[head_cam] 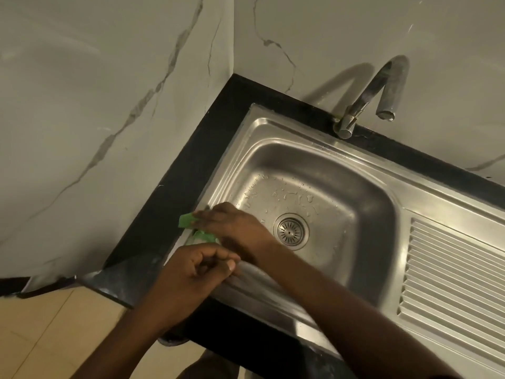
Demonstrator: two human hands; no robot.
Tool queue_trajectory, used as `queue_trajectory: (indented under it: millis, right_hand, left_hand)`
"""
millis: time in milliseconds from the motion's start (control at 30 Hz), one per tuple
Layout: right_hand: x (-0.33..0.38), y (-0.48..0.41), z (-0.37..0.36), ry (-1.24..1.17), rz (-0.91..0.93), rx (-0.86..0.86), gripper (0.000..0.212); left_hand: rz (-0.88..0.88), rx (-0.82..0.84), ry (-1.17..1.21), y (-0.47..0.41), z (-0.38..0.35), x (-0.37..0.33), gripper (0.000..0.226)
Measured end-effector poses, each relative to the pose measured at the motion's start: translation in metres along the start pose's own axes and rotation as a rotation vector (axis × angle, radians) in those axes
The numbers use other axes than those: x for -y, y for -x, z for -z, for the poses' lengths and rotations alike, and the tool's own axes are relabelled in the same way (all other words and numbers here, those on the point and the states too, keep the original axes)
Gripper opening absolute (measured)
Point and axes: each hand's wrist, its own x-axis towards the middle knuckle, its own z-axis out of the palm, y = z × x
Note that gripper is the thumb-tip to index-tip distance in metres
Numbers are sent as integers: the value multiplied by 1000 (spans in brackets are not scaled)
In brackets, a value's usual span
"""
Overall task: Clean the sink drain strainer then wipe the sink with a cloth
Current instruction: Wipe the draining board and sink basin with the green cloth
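A stainless steel sink (355, 192) with water droplets in its basin is set in a black counter. The round metal drain strainer (291, 230) sits in the drain at the basin's bottom. My right hand (232, 228) reaches across to the sink's left rim and presses on a green cloth (191, 228) lying there; the hand covers most of it. Just in front, over the rim's near left corner, my left hand (202, 272) has its fingers curled shut with nothing visible in them.
A curved metal faucet (369, 97) stands at the back of the sink. A ribbed drainboard (451, 274) lies to the right. The black counter (180, 170) meets marble-look walls at the corner. Tan floor tiles show at lower left.
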Motion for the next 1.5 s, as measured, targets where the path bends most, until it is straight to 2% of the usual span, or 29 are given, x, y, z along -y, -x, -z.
queue_trajectory:
  millis: [67, 133, 200, 267, 367, 433, 500, 567, 700, 800, 900, 1000, 1133, 1300, 1500]
  right_hand:
    - [-20, -11, 13, 78, -25, 0, 60]
    - [-37, -25, 26, 131, -40, -42, 52]
    - [-54, -38, 43, 168, -74, -83, 41]
    - [-76, -51, 62, 193, -237, -150, 38]
    - [-109, -71, 83, 254, -520, -267, 35]
    - [-113, -84, 87, 279, -596, -293, 34]
    - [-102, -89, 81, 199, -661, -327, 35]
    - [-81, -81, 69, 98, -706, -344, 36]
    - [-11, -33, 35, -76, -578, -282, 29]
    - [44, -4, 6, -116, -426, -128, 34]
    - [74, 8, -4, -118, -378, 9, 33]
    - [91, 18, -2, -144, -301, 76, 34]
    - [88, 46, 5, -176, -250, 158, 44]
    - [56, 143, 35, -253, -248, 189, 45]
    - [35, 248, 54, -260, -283, 76, 45]
  left_hand:
    - [-19, -16, 9, 3, 3, 5, 12]
    - [-11, -48, 37, 7, 7, 10, 19]
    - [-12, -107, 46, 10, 10, 13, 16]
    - [-1, -168, 51, 12, 13, 15, 13]
    - [4, -233, 27, 19, 21, 15, 35]
    - [36, -274, 48, 24, 28, 12, 41]
    - [52, -309, 73, 27, 36, 10, 34]
    - [64, -340, 70, 30, 44, 9, 18]
    - [34, -380, 73, 34, 52, 5, 17]
    - [47, -376, 75, 32, 50, 3, 18]
    - [39, -374, 74, 28, 46, -1, 16]
    - [0, -369, 41, 27, 39, -9, 19]
    - [-11, -364, 29, 22, 39, -15, 16]
    - [-21, -393, 53, 14, 43, -17, 15]
    - [-4, -364, 53, 10, 38, -12, 18]
